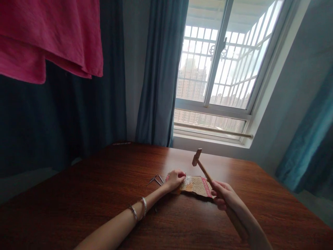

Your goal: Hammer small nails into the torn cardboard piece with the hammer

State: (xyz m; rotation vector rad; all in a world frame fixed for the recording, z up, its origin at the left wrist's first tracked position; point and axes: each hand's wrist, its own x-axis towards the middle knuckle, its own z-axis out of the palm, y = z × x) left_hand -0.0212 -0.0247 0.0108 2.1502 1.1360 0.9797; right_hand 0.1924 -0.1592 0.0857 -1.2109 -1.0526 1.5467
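My right hand (223,195) is closed round the wooden handle of a small hammer (199,163), whose head is raised above a flat patterned piece with a pink edge (195,185) lying on the brown wooden table (104,194). My left hand (176,179) rests on the left end of that piece, fingers pinched together on something too small to make out. Several loose nails (156,179) lie on the table just left of my left hand. Two silver bangles sit on my left wrist.
Behind the table are a barred window (215,69) and blue-grey curtains (158,76). A pink cloth (49,38) hangs at the upper left. Another teal curtain (309,149) hangs at the right.
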